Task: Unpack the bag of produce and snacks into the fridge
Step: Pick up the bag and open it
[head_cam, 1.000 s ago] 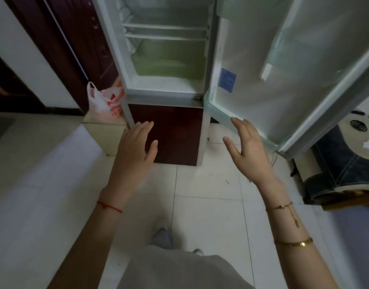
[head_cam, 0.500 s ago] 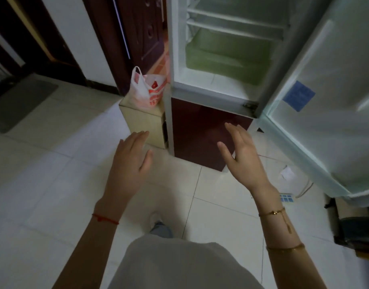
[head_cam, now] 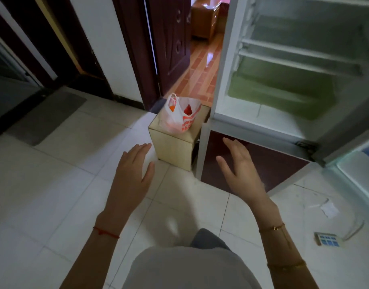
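Observation:
A white plastic bag with red print sits on a small beige box stool, just left of the fridge. Orange and red items show through its open top. The fridge's upper compartment stands open, with bare white shelves and a green drawer at the bottom. My left hand is held out flat and holds nothing, below and left of the stool. Fingers apart, my right hand hovers before the fridge's dark red lower door, also holding nothing.
The open fridge door juts out at the right edge. A dark wooden door stands ajar behind the stool, showing an orange floor beyond. A grey mat lies at left. A power strip and paper scrap lie on the white tiles at right.
The view has swung left and closer to the bag. Both hands stay spread in front of me and now frame the stool instead of the fridge's lower door.

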A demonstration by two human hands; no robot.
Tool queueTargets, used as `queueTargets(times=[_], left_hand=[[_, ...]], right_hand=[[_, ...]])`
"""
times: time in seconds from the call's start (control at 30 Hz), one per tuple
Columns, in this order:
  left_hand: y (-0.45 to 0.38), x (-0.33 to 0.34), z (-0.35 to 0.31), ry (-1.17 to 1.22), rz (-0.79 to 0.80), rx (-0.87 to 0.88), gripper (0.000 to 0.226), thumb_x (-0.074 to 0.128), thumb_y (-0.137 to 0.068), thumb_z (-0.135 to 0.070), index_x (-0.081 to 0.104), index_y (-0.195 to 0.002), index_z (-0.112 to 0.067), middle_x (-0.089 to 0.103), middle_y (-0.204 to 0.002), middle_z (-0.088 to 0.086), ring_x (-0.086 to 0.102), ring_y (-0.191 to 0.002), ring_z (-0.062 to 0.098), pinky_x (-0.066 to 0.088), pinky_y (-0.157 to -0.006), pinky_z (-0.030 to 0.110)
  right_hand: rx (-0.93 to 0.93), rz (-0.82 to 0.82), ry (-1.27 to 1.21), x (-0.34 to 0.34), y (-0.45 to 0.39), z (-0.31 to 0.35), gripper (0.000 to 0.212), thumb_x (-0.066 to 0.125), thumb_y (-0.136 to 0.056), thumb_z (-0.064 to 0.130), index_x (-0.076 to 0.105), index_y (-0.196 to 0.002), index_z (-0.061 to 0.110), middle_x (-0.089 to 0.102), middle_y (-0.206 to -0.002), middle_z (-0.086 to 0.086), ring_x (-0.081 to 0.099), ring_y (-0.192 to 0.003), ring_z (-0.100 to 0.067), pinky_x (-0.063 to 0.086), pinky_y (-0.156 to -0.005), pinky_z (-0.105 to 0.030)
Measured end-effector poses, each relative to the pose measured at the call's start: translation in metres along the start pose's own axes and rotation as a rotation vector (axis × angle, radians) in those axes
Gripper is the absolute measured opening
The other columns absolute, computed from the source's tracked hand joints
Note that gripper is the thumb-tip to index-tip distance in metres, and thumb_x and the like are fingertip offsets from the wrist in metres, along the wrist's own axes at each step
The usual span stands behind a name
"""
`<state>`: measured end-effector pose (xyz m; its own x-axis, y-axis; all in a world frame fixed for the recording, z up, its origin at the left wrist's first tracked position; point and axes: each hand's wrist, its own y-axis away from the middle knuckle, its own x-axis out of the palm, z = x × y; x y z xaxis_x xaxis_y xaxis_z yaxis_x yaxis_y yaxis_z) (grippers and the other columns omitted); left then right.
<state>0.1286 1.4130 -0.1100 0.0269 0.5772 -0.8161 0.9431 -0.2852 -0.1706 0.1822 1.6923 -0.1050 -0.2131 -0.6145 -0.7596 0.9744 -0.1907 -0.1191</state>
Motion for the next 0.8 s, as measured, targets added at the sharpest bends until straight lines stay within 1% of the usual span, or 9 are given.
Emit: queueTargets(times=[0.07, 0.23, 0.3, 0.37, 0.47, 0.57, 0.67, 0.73, 0.8], left_hand=[[-0.024, 0.000, 0.010, 0.002, -0.002, -0.006, 0.053, 0.038, -0.099, -0.037, 0.043, -0.147, -0.014, 0.045, -0.152, 0.004, 0.034, -0.145, 0.017, 0.016, -0.123, 0.037], [-0.085, 0.004, 0.032, 0.009, -0.003, -0.027, 0.055, 0.038, -0.099, -0.038, 0.044, -0.147, -0.012, 0.046, -0.151, 0.007, 0.036, -0.144, 0.021, 0.025, -0.121, 0.045], [-0.111, 0.007, 0.040, 0.008, -0.006, -0.034, 0.055, 0.038, -0.099, -0.038, 0.044, -0.147, -0.012, 0.047, -0.151, 0.008, 0.037, -0.144, 0.022, 0.030, -0.119, 0.050], [-0.139, 0.010, 0.047, 0.002, -0.007, -0.037, 0.055, 0.037, -0.099, -0.039, 0.043, -0.147, -0.013, 0.046, -0.151, 0.007, 0.038, -0.144, 0.022, 0.029, -0.119, 0.049], [-0.183, 0.016, 0.057, 0.001, -0.022, -0.045, 0.052, 0.039, -0.100, -0.037, 0.043, -0.146, -0.015, 0.048, -0.150, 0.007, 0.040, -0.142, 0.022, 0.035, -0.116, 0.051], [-0.228, 0.021, 0.062, 0.016, -0.035, -0.054, 0.050, 0.040, -0.100, -0.036, 0.044, -0.146, -0.015, 0.049, -0.148, 0.007, 0.042, -0.140, 0.022, 0.037, -0.114, 0.051], [-0.269, 0.031, 0.067, 0.009, -0.035, -0.061, 0.047, 0.044, -0.102, -0.033, 0.045, -0.145, -0.014, 0.051, -0.146, 0.008, 0.045, -0.138, 0.023, 0.038, -0.114, 0.049], [-0.291, 0.037, 0.070, 0.013, -0.009, -0.068, 0.053, 0.040, -0.100, -0.042, 0.047, -0.143, -0.013, 0.053, -0.145, 0.008, 0.047, -0.136, 0.024, 0.036, -0.114, 0.040], [-0.313, 0.043, 0.072, 0.015, 0.005, -0.060, 0.066, 0.031, -0.095, -0.057, 0.051, -0.140, -0.013, 0.057, -0.141, 0.008, 0.053, -0.131, 0.024, 0.035, -0.109, 0.032]], right_hand=[[0.001, 0.009, 0.003, 0.009, -0.024, 0.001, 0.056, 0.048, -0.099, 0.038, 0.036, -0.149, 0.015, 0.038, -0.153, -0.001, 0.025, -0.146, -0.016, 0.026, -0.120, -0.040], [-0.013, 0.044, 0.002, 0.031, -0.086, 0.000, 0.056, 0.047, -0.099, 0.041, 0.036, -0.148, 0.017, 0.040, -0.151, -0.001, 0.032, -0.142, -0.016, 0.033, -0.116, -0.043], [-0.013, 0.054, -0.004, 0.038, -0.115, -0.001, 0.056, 0.047, -0.098, 0.041, 0.035, -0.148, 0.018, 0.039, -0.152, -0.001, 0.032, -0.143, -0.016, 0.031, -0.118, -0.041], [-0.022, 0.072, -0.003, 0.045, -0.147, 0.000, 0.056, 0.047, -0.098, 0.041, 0.035, -0.149, 0.018, 0.039, -0.152, -0.001, 0.031, -0.143, -0.016, 0.028, -0.119, -0.037], [-0.055, 0.093, -0.019, 0.052, -0.195, 0.001, 0.049, 0.048, -0.100, 0.035, 0.038, -0.146, 0.020, 0.043, -0.148, 0.001, 0.036, -0.138, -0.014, 0.029, -0.115, -0.030], [-0.085, 0.087, -0.061, 0.058, -0.243, 0.000, 0.043, 0.051, -0.100, 0.028, 0.045, -0.141, 0.016, 0.051, -0.137, -0.001, 0.049, -0.124, -0.017, 0.042, -0.108, -0.038], [-0.091, 0.113, -0.061, 0.068, -0.286, -0.008, 0.043, 0.050, -0.100, 0.031, 0.045, -0.140, 0.017, 0.048, -0.141, -0.002, 0.051, -0.122, -0.018, 0.047, -0.103, -0.041], [-0.077, 0.134, -0.056, 0.074, -0.311, -0.013, 0.046, 0.049, -0.099, 0.033, 0.041, -0.143, 0.020, 0.044, -0.145, -0.001, 0.051, -0.122, -0.020, 0.048, -0.103, -0.040], [-0.068, 0.148, -0.028, 0.082, -0.335, -0.019, 0.048, 0.049, -0.099, 0.034, 0.039, -0.144, 0.020, 0.041, -0.147, -0.002, 0.054, -0.120, -0.022, 0.049, -0.102, -0.042]])
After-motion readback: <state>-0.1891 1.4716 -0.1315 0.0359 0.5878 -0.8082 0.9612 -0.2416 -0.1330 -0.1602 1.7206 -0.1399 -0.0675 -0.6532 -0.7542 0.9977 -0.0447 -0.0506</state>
